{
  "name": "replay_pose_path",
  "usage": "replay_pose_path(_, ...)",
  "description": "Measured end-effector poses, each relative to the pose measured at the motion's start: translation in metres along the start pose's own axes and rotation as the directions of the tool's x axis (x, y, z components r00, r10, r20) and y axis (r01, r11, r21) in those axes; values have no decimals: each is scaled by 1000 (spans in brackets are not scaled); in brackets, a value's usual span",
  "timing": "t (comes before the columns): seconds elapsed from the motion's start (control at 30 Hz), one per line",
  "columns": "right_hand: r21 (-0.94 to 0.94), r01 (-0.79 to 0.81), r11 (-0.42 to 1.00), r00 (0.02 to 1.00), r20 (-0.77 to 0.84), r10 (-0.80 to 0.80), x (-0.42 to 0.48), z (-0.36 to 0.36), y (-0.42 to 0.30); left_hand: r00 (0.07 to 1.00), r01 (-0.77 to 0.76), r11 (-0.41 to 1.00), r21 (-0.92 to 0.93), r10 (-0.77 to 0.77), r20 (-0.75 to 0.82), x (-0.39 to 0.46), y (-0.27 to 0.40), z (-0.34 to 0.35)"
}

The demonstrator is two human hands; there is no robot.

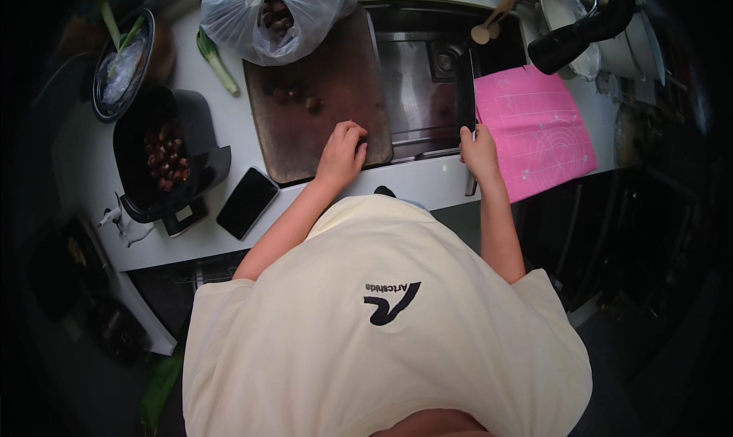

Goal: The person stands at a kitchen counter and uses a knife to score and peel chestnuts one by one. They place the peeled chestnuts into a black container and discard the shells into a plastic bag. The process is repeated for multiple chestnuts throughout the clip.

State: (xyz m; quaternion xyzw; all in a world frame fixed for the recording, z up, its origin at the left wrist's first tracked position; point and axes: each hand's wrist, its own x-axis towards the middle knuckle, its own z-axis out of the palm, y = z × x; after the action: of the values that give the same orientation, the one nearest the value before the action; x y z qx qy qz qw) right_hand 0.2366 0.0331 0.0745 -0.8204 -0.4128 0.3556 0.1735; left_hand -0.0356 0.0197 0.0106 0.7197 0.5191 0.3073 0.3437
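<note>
My right hand [480, 152] grips the handle of a kitchen cleaver [465, 93], its dark blade pointing away from me over the sink's right side. My left hand [342, 155] rests with curled fingers on the near right part of a brown cutting board [338, 82]. Whether something small sits under those fingertips is hidden. Farther back on the board lie several chestnuts [312, 103]. A knotted clear plastic bag [235, 19] with more chestnuts inside covers the board's far edge. To the left, a black air fryer basket [200, 113] contains several chestnuts [167, 156].
A smartphone [248, 202] lies left of the board, near the counter edge. Behind it are a leek [217, 65] and a tilted plate [98, 102]. The steel sink [409, 93] adjoins the board. A pink baking mat [535, 133] hangs over the right edge, below a black faucet [572, 42].
</note>
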Motion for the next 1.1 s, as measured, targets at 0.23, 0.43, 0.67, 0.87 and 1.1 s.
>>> replay_pose_path(0.23,-105,257,961,965,-36,-262,30,6,29,998,40,999,-3,-40,-40,2,3,5)
replay_pose_path(0.43,443,-156,883,977,198,74,47,50,-16,992,105,987,-125,-113,-63,0,4,4)
replay_pose_path(0.67,-42,2,999,1000,26,-1,148,111,51,994,52,988,-147,-66,-92,5,-2,4)
replay_pose_path(0.87,80,87,993,995,-49,-83,218,125,138,991,51,992,-117,-65,-121,10,3,0)
replay_pose_path(1.1,118,-364,924,919,205,336,208,110,140,990,85,991,-100,-95,-106,7,1,-3)
